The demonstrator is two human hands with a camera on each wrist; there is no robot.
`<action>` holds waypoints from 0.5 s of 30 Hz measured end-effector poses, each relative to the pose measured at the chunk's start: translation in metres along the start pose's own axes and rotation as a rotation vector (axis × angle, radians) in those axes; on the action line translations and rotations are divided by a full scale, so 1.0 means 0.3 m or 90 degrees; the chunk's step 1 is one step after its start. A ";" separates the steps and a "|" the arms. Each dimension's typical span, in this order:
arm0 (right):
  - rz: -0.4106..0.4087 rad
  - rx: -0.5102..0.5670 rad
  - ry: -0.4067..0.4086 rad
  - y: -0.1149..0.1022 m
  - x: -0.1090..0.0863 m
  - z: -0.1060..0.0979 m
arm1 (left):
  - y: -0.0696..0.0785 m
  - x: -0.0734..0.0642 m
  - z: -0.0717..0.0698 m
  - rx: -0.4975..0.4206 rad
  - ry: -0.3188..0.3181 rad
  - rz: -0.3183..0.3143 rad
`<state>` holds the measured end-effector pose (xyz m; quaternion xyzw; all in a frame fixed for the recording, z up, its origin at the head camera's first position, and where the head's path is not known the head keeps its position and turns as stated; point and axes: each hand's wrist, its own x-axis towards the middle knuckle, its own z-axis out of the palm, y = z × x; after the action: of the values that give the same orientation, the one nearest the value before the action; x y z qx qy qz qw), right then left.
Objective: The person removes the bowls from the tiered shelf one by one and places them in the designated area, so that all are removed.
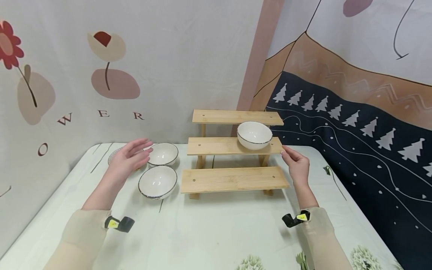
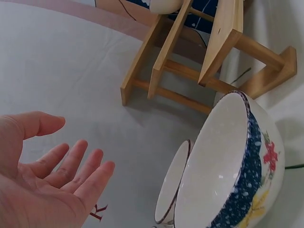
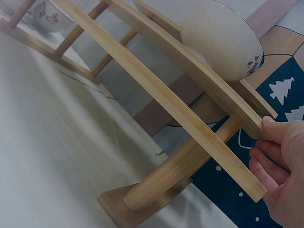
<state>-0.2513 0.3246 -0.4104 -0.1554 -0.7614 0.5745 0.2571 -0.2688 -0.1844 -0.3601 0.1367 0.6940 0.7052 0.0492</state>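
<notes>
A three-tier wooden shelf stand (image 1: 233,180) rests on the table. At the right end of its middle tier my right hand (image 1: 297,165) pinches the board, with the thumb (image 3: 275,126) on the board's end in the right wrist view. One white bowl (image 1: 254,135) sits on that same tier, towards the right. To the left of the stand, my left hand (image 1: 129,157) is held in the air with loosely spread fingers, holding nothing. Beside it are two white bowls, a front one (image 2: 213,175) with a blue floral outside and one behind (image 1: 163,153).
Another patterned dish (image 1: 112,154) lies mostly hidden behind the left hand. A pale cloth with printed flowers covers the table (image 1: 202,232). Printed fabric (image 1: 185,56) hangs behind the stand, and a dark tree-patterned one (image 1: 354,150) hangs along the right side.
</notes>
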 end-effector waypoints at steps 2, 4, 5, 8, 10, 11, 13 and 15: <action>0.000 -0.001 0.001 0.001 0.000 0.000 | 0.007 0.006 0.009 0.000 -0.001 -0.001; 0.000 -0.001 0.001 0.001 0.001 0.001 | 0.014 0.012 0.019 0.004 -0.002 -0.002; 0.000 0.000 0.001 0.002 0.001 0.001 | 0.018 0.014 0.023 0.011 -0.003 -0.002; -0.001 0.004 0.000 0.002 0.002 0.001 | 0.030 0.022 0.038 0.021 -0.003 -0.002; -0.001 0.009 0.000 0.002 0.003 0.002 | 0.037 0.027 0.047 0.021 -0.005 -0.001; 0.000 0.012 0.000 0.003 0.004 0.002 | 0.040 0.030 0.053 0.021 -0.005 0.000; 0.000 0.015 0.002 0.003 0.006 0.003 | 0.046 0.037 0.062 0.018 -0.007 0.000; 0.000 0.016 0.002 0.003 0.006 0.003 | 0.051 0.044 0.071 0.028 -0.009 0.002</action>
<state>-0.2532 0.3250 -0.4111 -0.1534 -0.7537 0.5836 0.2604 -0.2740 -0.1608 -0.3433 0.1441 0.7087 0.6888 0.0501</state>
